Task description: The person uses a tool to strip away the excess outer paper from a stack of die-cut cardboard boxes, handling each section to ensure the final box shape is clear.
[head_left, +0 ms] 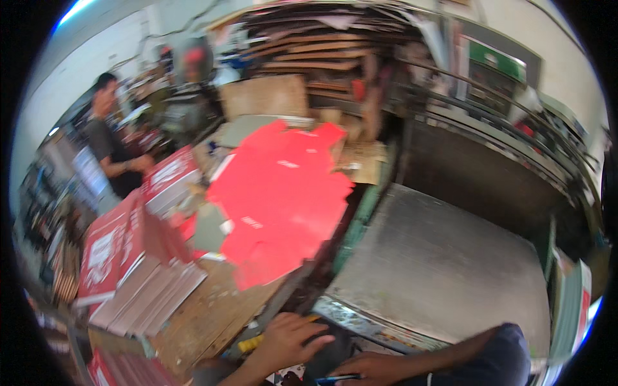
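My left hand [293,340] is at the bottom middle, by the front edge of a wooden table [215,312]. Its fingers are loosely bent and apart, with nothing seen in them. Low beside it, my right hand [372,368] is closed around a thin blue stick-like thing [338,378], partly cut off by the picture's edge; its kind is unclear. Ahead of my left hand, a large bright red die-cut sheet [283,186] with notched edges lies on the table, part of it reaching over the table's right side.
Red cartons [106,257] and a stack of flat board [148,296] fill the table's left. To the right is a machine with a broad grey metal plate [444,270]. Cardboard sheets [315,55] are piled behind. Another person [109,141] stands at the far left.
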`<move>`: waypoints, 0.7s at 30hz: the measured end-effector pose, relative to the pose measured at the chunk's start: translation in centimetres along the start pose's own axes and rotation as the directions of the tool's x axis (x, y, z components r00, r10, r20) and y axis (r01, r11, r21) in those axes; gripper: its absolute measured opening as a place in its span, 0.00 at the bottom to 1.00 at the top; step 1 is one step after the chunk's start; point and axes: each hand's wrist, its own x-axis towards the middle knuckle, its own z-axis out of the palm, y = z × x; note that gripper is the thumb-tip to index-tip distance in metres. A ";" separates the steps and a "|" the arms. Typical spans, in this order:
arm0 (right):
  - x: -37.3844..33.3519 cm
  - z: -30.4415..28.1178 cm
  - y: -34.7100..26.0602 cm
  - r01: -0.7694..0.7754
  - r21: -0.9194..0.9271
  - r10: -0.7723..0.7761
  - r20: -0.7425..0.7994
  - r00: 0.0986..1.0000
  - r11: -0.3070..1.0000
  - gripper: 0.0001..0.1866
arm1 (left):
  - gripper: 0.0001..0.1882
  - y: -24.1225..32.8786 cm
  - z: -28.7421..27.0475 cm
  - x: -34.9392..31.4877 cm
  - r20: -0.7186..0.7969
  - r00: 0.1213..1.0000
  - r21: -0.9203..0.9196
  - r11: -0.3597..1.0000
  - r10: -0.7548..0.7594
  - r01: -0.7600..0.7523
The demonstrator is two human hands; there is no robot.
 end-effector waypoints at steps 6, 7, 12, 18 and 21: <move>0.2 3.7 4.9 0.411 -0.106 -0.420 -0.089 0.903 0.906 0.17 | 0.12 5.1 -5.7 1.9 0.271 0.824 -0.139 0.827 -0.498 0.545; 0.3 3.5 3.3 0.393 -0.034 -0.394 -0.101 0.913 0.919 0.16 | 0.12 5.2 -6.2 1.6 0.333 0.842 -0.163 0.854 -0.424 0.495; 0.4 3.2 3.8 0.226 -0.062 -0.228 -0.022 0.973 0.972 0.15 | 0.11 -0.4 -4.3 3.7 0.451 0.883 0.033 0.992 -0.126 0.125; 1.2 4.2 5.1 0.307 -0.113 -0.320 -0.128 0.939 0.945 0.19 | 0.12 -3.9 -1.2 3.1 0.409 0.862 -0.131 0.916 -0.299 0.380; 2.2 4.7 6.1 0.403 -0.157 -0.428 -0.189 0.884 0.902 0.21 | 0.15 -5.5 -1.5 2.4 0.437 0.826 -0.122 0.887 -0.355 0.446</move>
